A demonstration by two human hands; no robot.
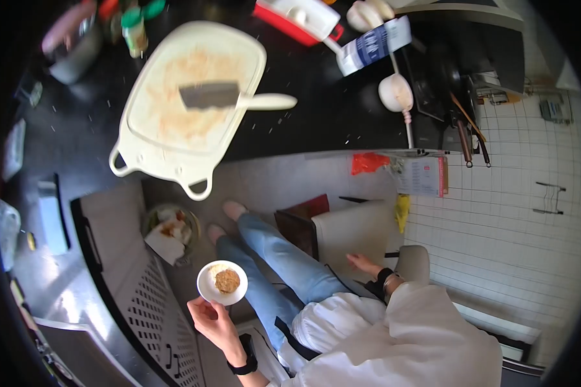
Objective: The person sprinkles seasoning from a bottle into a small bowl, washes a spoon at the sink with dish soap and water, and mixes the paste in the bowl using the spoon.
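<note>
My left hand (pixel 216 326) pinches the rim of a small white dish (pixel 203 284) between thumb and fingers. In the dish lie a brown, ground-looking heap (pixel 227 281) and a paler, crumbly one beside it. The dish is over the floor, near the cabinet front and apart from the counter. My right hand (pixel 365 264) hangs by my side near a light chair, fingers loosely apart and holding nothing. Up on the dark counter, a cleaver (pixel 213 95) with a cream handle rests flat on a cream cutting board (pixel 135 145) smeared with orange-brown residue.
Spice jars (pixel 134 32), a red-and-white dish (pixel 300 19), a blue-and-white package (pixel 374 45) and a ladle-like utensil (pixel 395 93) are on the counter (pixel 284 138). A waste bin (pixel 190 238) stands on the floor by the cabinet. The chair (pixel 352 235) is beside my legs.
</note>
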